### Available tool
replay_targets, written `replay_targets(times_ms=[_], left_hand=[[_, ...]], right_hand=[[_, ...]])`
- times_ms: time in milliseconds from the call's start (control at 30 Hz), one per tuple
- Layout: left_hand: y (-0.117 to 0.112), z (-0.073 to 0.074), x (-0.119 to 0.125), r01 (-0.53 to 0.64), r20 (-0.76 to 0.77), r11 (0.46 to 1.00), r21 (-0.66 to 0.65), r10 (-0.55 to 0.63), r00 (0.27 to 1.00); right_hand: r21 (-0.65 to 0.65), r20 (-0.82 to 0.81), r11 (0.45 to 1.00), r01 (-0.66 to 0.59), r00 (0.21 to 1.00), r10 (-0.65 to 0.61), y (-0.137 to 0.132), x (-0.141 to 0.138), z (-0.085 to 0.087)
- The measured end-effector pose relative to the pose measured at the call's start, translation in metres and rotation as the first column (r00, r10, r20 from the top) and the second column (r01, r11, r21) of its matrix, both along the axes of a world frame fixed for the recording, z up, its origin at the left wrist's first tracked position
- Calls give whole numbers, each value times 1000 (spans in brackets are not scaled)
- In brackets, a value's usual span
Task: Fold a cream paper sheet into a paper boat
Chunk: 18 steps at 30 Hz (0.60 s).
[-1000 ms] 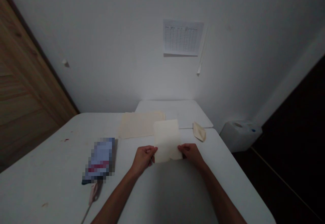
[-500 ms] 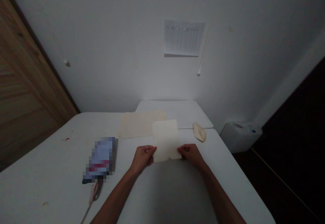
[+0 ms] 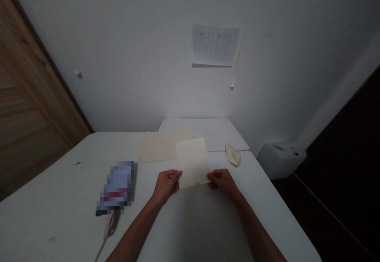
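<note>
A cream sheet of stiff paper [image 3: 192, 162] stands tilted above the white table, its lower edge pinched between both hands. My left hand [image 3: 166, 185] grips its lower left corner, and my right hand [image 3: 223, 182] grips the lower right corner. Behind it, a larger cream sheet [image 3: 164, 146] lies flat on the table. A small folded cream piece [image 3: 233, 154] rests to the right. Left of my left hand lies a blurred blue and red packet [image 3: 116, 187], with pink-handled scissors [image 3: 109, 227] at its near end.
The white table [image 3: 59, 187] meets a second white table [image 3: 213, 129] against the wall. A printed chart [image 3: 214, 45] is taped to the wall. A wooden door [image 3: 29, 76] stands at the left, and a white plastic canister [image 3: 280, 161] sits beyond the right table edge.
The held sheet has tilted, its top edge shifting left. Both hands still hold it, and the other objects have not moved.
</note>
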<state>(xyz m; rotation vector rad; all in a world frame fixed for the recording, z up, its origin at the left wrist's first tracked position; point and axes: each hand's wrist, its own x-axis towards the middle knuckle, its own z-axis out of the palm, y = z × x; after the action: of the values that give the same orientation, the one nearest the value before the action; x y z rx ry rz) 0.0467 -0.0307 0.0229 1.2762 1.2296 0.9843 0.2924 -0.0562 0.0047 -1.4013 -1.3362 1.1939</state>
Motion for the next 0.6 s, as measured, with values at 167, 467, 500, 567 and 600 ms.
replay_targets(times_ms=[167, 467, 500, 567, 600], left_hand=[[-2, 3, 0, 26, -10, 1000, 4, -26, 1000], [-10, 3, 7, 296, 4, 955, -28, -296, 955], [-9, 2, 7, 263, 26, 965, -16, -263, 964], [-6, 1, 7, 113, 83, 993, 24, -115, 990], [-4, 1, 6, 26, 108, 999, 42, -30, 994]], right_hand=[[5, -41, 1000, 2, 999, -2, 1, 0, 2], [84, -110, 993, 79, 992, -69, 0, 0, 6], [80, -91, 995, 59, 994, -52, -1, 0, 7], [71, -58, 997, -1, 998, 5, -2, -1, 9], [71, -39, 997, -30, 999, 33, -3, -1, 9]])
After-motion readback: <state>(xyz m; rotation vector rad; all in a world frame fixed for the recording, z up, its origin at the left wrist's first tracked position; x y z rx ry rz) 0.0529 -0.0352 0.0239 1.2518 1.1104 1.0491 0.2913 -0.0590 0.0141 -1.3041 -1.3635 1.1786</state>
